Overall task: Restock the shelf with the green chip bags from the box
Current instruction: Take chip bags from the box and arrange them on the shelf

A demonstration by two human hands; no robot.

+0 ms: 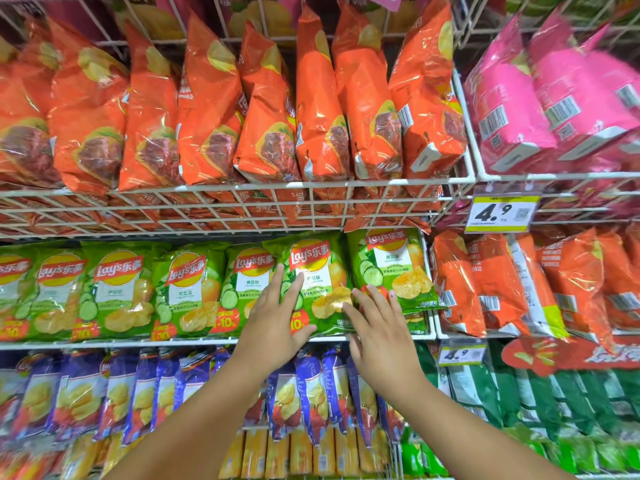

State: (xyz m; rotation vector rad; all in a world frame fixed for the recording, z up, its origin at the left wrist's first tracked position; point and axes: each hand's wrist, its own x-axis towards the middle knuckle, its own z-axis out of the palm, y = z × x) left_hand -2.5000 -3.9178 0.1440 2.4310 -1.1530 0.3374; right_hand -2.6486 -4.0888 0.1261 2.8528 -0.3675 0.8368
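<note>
A row of green chip bags fills the middle wire shelf (207, 342). Both my hands lie flat on one front green bag (318, 271) near the row's right end. My left hand (277, 317) presses its lower left part with straight, spread fingers, thumb along the bag's bottom edge. My right hand (377, 327) touches its lower right corner with straight fingers. Another green bag (391, 265) stands just to the right, at the end of the row. The box is out of view.
Orange chip bags (214, 109) crowd the wire shelf above, pink bags (554, 98) at upper right. More orange bags (519, 282) sit right of the green row. Purple bags (138, 393) and dark green bags (554, 400) fill the shelf below. A price tag (502, 213) hangs at right.
</note>
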